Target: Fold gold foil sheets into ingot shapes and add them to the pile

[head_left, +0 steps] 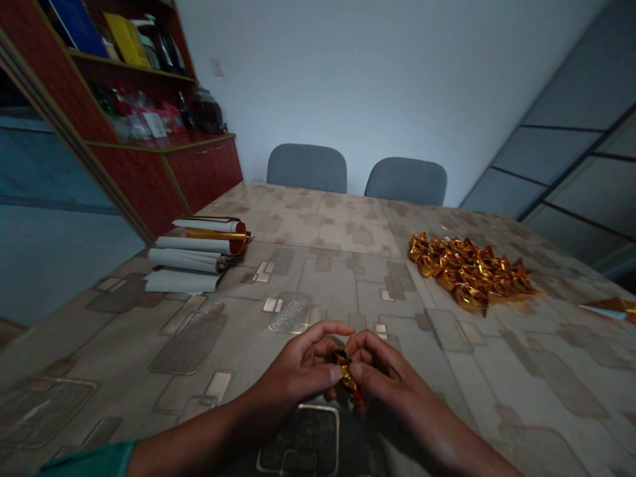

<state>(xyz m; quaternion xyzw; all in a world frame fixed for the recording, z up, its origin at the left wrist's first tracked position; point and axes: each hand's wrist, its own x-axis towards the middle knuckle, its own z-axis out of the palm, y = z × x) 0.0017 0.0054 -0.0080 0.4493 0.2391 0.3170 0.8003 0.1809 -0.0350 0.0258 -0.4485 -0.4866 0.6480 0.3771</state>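
Left hand (pixel 293 371) and right hand (pixel 385 371) pinched gold-foil-wrapped sweet (pixel 345 374) between fingers (pixel 328 329); heap of like sweets (pixel 470 275) lay ahead, right of fingers.

Gold foil-wrapped candy (pixel 346 375), crumpled, tilted, pinched between fingers (pixel 365 344) of both hands, partly hidden.

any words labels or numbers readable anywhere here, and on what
No text can be read. The blue binder, the yellow folder and the shelf packets may bear print, but it is too small and blurred. The gold foil piece and the gold wrappers show no legible marks.
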